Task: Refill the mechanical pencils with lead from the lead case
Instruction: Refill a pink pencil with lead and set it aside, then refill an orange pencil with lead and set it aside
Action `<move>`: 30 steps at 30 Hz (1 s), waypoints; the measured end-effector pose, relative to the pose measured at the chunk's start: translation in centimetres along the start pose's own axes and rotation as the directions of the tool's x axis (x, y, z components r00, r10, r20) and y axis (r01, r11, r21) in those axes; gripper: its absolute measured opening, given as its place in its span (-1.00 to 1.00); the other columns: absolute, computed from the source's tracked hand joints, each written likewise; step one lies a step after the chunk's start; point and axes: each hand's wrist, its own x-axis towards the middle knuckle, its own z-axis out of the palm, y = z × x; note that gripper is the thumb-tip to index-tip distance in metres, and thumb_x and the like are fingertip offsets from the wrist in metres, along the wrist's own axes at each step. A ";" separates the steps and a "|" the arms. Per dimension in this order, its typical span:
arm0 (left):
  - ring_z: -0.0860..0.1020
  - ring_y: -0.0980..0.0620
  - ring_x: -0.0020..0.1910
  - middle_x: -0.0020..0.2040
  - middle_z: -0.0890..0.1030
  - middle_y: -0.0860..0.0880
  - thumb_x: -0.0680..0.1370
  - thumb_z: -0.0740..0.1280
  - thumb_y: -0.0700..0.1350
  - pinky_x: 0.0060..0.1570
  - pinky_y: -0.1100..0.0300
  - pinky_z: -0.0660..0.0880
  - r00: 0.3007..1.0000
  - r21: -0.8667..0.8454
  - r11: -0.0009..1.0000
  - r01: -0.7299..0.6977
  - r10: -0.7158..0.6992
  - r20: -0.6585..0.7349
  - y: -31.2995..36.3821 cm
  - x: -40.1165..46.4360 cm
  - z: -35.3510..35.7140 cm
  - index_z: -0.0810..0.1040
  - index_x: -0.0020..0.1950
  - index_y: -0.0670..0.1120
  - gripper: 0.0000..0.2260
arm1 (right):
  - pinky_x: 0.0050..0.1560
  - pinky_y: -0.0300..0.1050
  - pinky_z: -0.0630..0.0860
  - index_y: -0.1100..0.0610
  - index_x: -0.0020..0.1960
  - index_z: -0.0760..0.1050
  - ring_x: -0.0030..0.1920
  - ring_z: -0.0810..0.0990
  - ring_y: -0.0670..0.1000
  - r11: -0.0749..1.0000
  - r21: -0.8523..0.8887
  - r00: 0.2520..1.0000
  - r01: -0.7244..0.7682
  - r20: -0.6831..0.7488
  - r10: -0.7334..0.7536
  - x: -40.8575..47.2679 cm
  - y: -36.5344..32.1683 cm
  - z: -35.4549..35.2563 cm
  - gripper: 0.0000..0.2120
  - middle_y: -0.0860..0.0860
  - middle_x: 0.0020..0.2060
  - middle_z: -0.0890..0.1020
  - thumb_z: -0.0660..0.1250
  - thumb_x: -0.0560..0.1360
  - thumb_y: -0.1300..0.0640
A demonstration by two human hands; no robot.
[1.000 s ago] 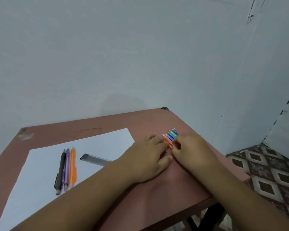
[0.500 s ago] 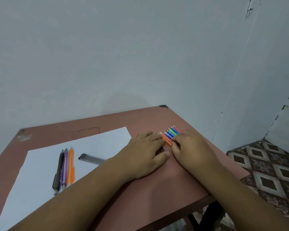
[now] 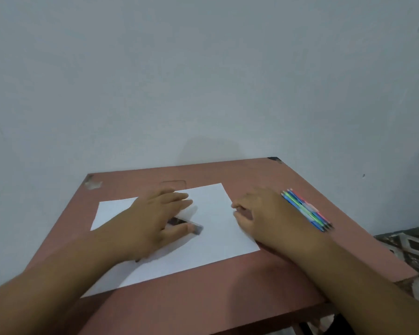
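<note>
The bundle of mechanical pencils (image 3: pixel 306 209) lies on the reddish-brown table (image 3: pixel 228 291) along its right side, long axis running diagonally from far-left to near-right, dark tips pointing toward the near right edge and pale caps toward the wall. They sit side by side, touching, in bright barrels (green, blue and pink show, though blur smears the colours together). The right hand (image 3: pixel 273 213) rests palm down just beside them, its outer edge against or over the nearest pencil; which one cannot be told. Its fingers curl loosely toward the white sheet of paper (image 3: pixel 215 240), fingertips at the sheet's right edge, and they hold nothing that can be seen. Over on the paper, the left hand (image 3: pixel 153 221) lies flat with fingers stretched forward and blurred, thumb set against the grey lead case (image 3: pixel 191 226). The case is a slim dark translucent box, long axis running left to right with a slight tilt toward the viewer at its right end; only that right part pokes out past the thumb, the remainder hidden under the palm. Whether the thumb merely touches or presses the case is hard to make out. The left forearm covers the paper's near-left part, and both arms are cut off by the bottom of the view.
</note>
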 end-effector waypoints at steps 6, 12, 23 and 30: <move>-0.01 0.37 0.51 0.55 0.19 0.31 0.47 -0.02 0.54 0.44 0.32 0.02 0.986 0.004 0.986 0.164 -0.164 0.024 -5.2 -5.6 -0.9 0.25 0.56 0.22 -0.26 | 0.11 -0.17 0.41 -0.14 0.33 0.53 0.30 0.42 -0.14 0.983 0.067 0.982 0.171 0.068 -0.175 2.5 -4.9 1.5 -0.72 -0.20 0.24 0.51 0.24 0.64 -0.07; -0.05 0.39 0.50 0.53 0.14 0.35 0.48 0.05 0.50 0.39 0.41 -0.08 0.973 -0.012 0.973 0.229 -0.228 0.030 -6.4 -9.2 -1.5 0.19 0.57 0.25 -0.30 | 0.14 0.05 0.54 -0.09 0.23 0.64 0.13 0.55 0.03 0.905 0.125 0.898 0.405 0.128 -0.420 5.3 -8.7 4.1 -0.77 -0.06 0.03 0.64 0.28 0.64 0.06; -0.07 0.45 0.50 0.50 0.14 0.45 0.40 0.10 0.59 0.47 0.28 0.04 0.950 -0.145 0.939 0.311 -0.304 0.071 -8.7 -12.0 -0.7 0.18 0.56 0.31 -0.22 | -0.35 -0.14 0.44 -0.08 -0.03 0.71 -0.16 0.42 0.01 0.705 0.120 0.713 0.699 -0.051 -0.699 6.6 -9.8 6.0 -0.83 -0.19 -0.07 0.67 0.52 0.50 0.19; -0.11 0.54 0.42 0.44 0.09 0.49 0.43 0.20 0.51 0.38 0.41 -0.02 0.953 -0.167 0.938 0.303 -0.295 0.070 -8.0 -11.3 -0.9 0.19 0.54 0.32 -0.28 | -0.28 -0.05 0.48 -0.05 0.05 0.67 -0.10 0.48 0.04 0.585 0.080 0.586 0.807 0.008 -0.810 6.9 -8.9 5.5 -0.90 -0.20 0.02 0.66 0.39 0.60 0.10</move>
